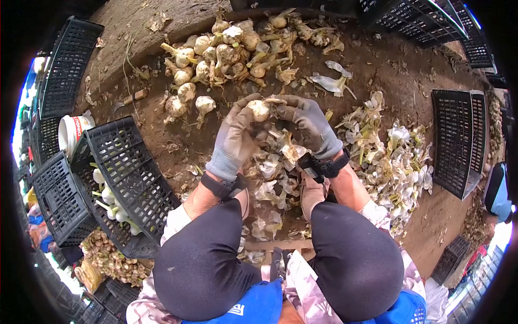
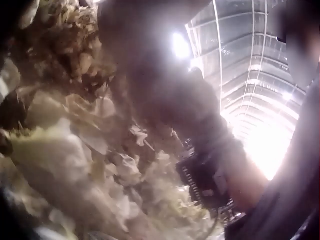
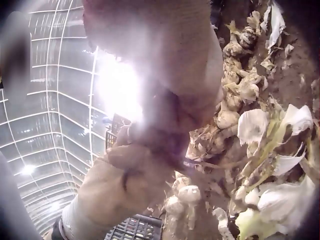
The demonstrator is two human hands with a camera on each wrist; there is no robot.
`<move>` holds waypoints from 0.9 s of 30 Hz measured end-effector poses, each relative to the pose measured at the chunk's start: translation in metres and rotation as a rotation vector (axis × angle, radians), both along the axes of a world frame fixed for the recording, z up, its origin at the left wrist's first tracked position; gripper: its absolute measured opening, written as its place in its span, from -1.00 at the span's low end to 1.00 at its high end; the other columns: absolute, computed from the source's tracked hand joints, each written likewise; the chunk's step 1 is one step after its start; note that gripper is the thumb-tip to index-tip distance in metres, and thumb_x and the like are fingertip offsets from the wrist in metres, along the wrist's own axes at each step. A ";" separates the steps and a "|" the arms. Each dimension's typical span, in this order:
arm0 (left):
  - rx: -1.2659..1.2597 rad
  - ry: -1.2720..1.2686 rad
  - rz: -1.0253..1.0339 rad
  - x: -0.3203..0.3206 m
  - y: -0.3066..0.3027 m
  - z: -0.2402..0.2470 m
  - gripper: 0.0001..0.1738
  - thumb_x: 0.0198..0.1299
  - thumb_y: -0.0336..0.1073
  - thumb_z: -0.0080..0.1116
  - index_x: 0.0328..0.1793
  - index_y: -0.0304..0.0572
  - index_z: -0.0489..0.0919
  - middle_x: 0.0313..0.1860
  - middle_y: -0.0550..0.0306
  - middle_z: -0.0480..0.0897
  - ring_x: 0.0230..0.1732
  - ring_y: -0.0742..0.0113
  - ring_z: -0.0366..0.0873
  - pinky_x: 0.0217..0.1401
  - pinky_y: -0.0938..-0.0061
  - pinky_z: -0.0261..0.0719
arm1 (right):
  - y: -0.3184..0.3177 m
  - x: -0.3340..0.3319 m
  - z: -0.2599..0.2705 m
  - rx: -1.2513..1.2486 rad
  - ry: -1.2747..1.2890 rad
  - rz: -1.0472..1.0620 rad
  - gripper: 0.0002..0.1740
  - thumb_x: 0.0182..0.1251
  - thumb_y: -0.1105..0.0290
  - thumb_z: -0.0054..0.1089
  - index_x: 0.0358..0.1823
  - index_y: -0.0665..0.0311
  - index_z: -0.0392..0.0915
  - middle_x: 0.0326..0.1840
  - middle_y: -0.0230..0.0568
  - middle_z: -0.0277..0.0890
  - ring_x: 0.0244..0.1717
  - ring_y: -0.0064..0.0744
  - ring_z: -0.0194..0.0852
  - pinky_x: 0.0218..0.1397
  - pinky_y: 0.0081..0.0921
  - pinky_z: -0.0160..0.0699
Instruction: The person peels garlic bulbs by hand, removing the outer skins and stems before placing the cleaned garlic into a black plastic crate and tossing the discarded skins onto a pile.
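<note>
A pale garlic bulb (image 1: 259, 110) is held between the two grey-gloved hands in the head view. My left hand (image 1: 233, 139) grips it from the left, fingers and thumb curled round it. My right hand (image 1: 312, 125) pinches the dry skin (image 1: 277, 100) at its right side. In the right wrist view the left hand (image 3: 122, 177) shows below the blurred right hand (image 3: 155, 55), and the bulb is hidden. Papery peelings (image 1: 288, 147) lie or hang under the hands. A heap of untrimmed garlic (image 1: 226, 56) sits on the soil just beyond.
A large pile of peeled skins (image 1: 391, 162) spreads at the right. Black crates (image 1: 132, 173) stand at the left, one holding cleaned garlic (image 1: 110, 200). Another crate (image 1: 458, 140) is at the right. A white bucket (image 1: 73, 132) stands behind the left crates.
</note>
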State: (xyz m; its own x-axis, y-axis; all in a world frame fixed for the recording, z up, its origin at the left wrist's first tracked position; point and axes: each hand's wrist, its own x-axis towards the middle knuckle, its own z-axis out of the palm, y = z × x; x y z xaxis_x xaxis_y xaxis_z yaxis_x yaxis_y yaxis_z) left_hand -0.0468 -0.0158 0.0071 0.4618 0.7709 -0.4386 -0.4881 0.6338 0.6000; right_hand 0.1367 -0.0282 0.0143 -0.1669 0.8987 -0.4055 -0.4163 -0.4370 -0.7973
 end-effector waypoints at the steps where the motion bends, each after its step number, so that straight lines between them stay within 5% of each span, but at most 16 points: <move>1: 0.003 0.000 0.000 0.000 0.001 0.000 -0.53 0.31 -0.13 0.02 0.28 -0.13 0.30 -0.12 0.17 0.53 -0.25 0.39 0.50 -0.26 0.54 0.50 | 0.000 -0.001 0.001 0.003 0.000 0.000 -0.66 0.24 0.40 0.23 0.02 0.40 0.52 -0.18 -0.30 0.60 -0.28 -0.62 0.55 -0.21 -0.71 0.55; 5: 0.352 0.283 0.061 0.009 0.004 0.005 -0.49 0.17 -0.50 0.03 0.27 -0.36 0.27 0.04 0.09 0.49 -0.01 0.39 0.49 0.09 0.48 0.51 | -0.002 -0.010 -0.004 -0.042 0.001 -0.104 -0.67 0.20 0.48 0.21 0.02 0.39 0.53 -0.20 -0.32 0.60 -0.30 -0.63 0.54 -0.24 -0.71 0.53; 12: 0.592 0.518 0.057 0.013 -0.003 0.010 -0.48 0.10 -0.44 0.19 0.20 -0.39 0.34 0.02 0.12 0.48 -0.03 0.44 0.47 -0.02 0.60 0.51 | -0.002 -0.021 -0.021 0.005 -0.311 -0.169 -0.75 0.04 0.54 0.15 -0.21 0.43 0.60 -0.41 -0.32 0.59 -0.43 -0.66 0.41 -0.36 -0.65 0.42; 16: 0.240 0.343 0.052 0.013 0.000 0.017 -0.57 0.22 -0.29 0.12 0.16 -0.34 0.39 -0.11 0.18 0.52 -0.19 0.51 0.51 -0.24 0.65 0.57 | -0.005 -0.028 -0.010 0.032 -0.303 -0.241 -0.77 0.06 0.56 0.06 -0.24 0.45 0.59 -0.42 -0.31 0.58 -0.43 -0.67 0.40 -0.33 -0.66 0.43; 19: 0.124 0.268 0.091 0.014 0.002 0.004 -0.60 0.35 -0.04 -0.10 0.06 -0.19 0.48 -0.30 0.24 0.52 -0.50 0.61 0.42 -0.60 0.78 0.38 | -0.006 -0.029 -0.011 0.121 -0.446 -0.202 -0.79 0.08 0.55 0.07 -0.25 0.47 0.58 -0.41 -0.29 0.58 -0.41 -0.70 0.40 -0.31 -0.69 0.43; 22: -0.048 -0.006 0.062 0.003 0.007 -0.005 -0.62 0.36 -0.06 -0.12 0.06 -0.18 0.48 -0.33 0.22 0.52 -0.53 0.60 0.41 -0.65 0.82 0.29 | -0.004 -0.023 -0.019 0.124 -0.385 -0.205 -0.80 0.13 0.50 0.06 -0.25 0.45 0.58 -0.36 -0.22 0.59 -0.35 -0.54 0.50 -0.22 -0.59 0.47; 25: -0.161 -0.069 0.047 -0.002 0.009 -0.007 -0.62 0.37 -0.05 -0.15 0.06 -0.16 0.48 -0.33 0.14 0.58 -0.59 0.54 0.40 -0.74 0.76 0.19 | -0.007 0.006 -0.031 0.412 -1.009 0.029 -0.67 0.16 0.46 0.01 -0.04 0.35 0.53 -0.10 0.03 0.53 -0.05 -0.08 0.51 0.08 -0.38 0.41; 27: -0.240 -0.020 0.109 0.002 0.007 -0.001 -0.60 0.36 -0.04 -0.16 0.11 -0.13 0.44 -0.26 0.03 0.62 -0.60 0.49 0.39 -0.74 0.70 0.23 | -0.012 0.012 -0.033 0.447 -1.066 -0.041 -0.61 0.16 0.47 0.02 0.05 0.36 0.47 -0.04 0.05 0.51 -0.05 -0.10 0.52 0.09 -0.38 0.42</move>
